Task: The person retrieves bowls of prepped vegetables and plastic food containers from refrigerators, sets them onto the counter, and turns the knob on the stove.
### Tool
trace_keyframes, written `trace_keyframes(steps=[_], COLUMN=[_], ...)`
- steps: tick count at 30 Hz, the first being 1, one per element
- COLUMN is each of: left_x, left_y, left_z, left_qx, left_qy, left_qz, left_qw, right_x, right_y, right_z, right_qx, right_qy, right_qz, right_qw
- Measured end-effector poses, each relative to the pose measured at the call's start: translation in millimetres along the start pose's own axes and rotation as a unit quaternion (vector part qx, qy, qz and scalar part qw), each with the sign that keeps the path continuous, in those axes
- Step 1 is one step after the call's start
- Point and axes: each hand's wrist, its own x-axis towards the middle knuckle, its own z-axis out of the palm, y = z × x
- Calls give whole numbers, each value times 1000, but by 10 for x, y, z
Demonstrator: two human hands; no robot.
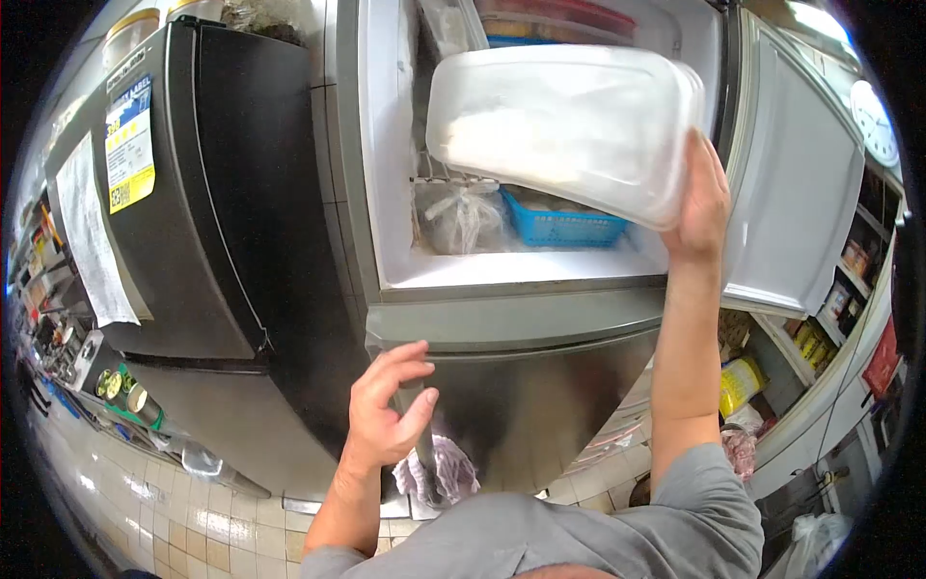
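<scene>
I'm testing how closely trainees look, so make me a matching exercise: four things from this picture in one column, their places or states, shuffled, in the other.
Things:
1. translucent container
2. blue basket
3. left hand
4. round clock

Places or states:
A. low inside the open freezer, beside a plastic bag
B. near the picture's upper right edge
C. gripped at one end by the right hand
D. holding nothing

Pairs: 1-C; 2-A; 3-D; 4-B
</scene>
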Motion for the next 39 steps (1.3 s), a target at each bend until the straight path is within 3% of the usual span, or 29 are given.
trace_keyframes(steps=[1,3,5,7,8,9,10,12,13,14,16,17,18,20,21,22,23,24,26,27,28,30,31,34,38,39], left_x=[-4,-11,94,242,333,368,351,289,205,136,-82,-191,-285,-514,-635,-722,-745,-763,-659,-693,-766,-958,-1059,-1505,-2064,-2150], left_y=[11,28,151,287,420,519,556,604,631,654,555,545,537,477,412,405,472,543,787,814,762,601,599,398,27,52], left_z=[57,213,310,417,442,490,526,547,601,627,558,524,483,478,515,539,544,549,500,434,339,91,19,-228,-880,-1082], left_qx=[0,-205,-314,-359,-509,-642,-639,-711,-732,-682,-662,-654,-640,-622,-598,-574,-575,-575,-451,-505,-510,-396,-347,-168,-35,68], left_qy=[2,18,-25,-41,-63,-82,-83,-68,-1,63,69,68,52,38,79,120,115,110,-9,7,3,-20,26,44,60,9], left_qz=[-1,-60,-77,-92,-133,-171,-175,-183,-196,-222,-234,-241,-256,-275,-276,-276,-269,-262,-210,-243,-241,-363,-395,-353,-361,-374], left_qw=[1000,977,946,928,848,743,744,675,653,694,709,714,723,732,748,761,764,767,868,828,826,843,850,919,930,925], right_x=[-16,-87,-221,-415,-557,-844,-1051,-1063,-1167,-1320,-1640,-1848,-2047,-2449,-2637,-2743,-2762,-2829,-3022,-3089,-3147,-3237,-3310,-3633,-4281,-4413], right_y=[19,-27,-133,-265,-332,-456,-576,-712,-701,-707,-569,-499,-410,-282,-303,-327,-478,-483,-454,-437,-496,-630,-656,-631,-401,-387], right_z=[-253,-596,-894,-1255,-1394,-1469,-1477,-1319,-1358,-1423,-1575,-1583,-1602,-1693,-1630,-1525,-1381,-1360,-1392,-1436,-1438,-1279,-1145,-656,63,256], right_qx=[51,98,148,62,-19,-14,-7,-144,-213,-281,-258,-135,-6,30,217,389,465,465,265,269,265,216,213,163,95,50], right_qy=[4,12,8,24,35,-66,-168,-431,-435,-436,-405,-298,-179,-170,-40,91,190,189,96,62,63,-19,-16,63,34,5], right_qz=[12,27,45,51,54,70,83,-37,-64,-89,-74,49,170,220,303,370,406,406,416,436,432,462,457,485,420,431], right_qw=[999,995,988,996,998,995,982,890,873,850,874,944,969,960,927,838,763,764,864,857,860,860,863,857,902,901])
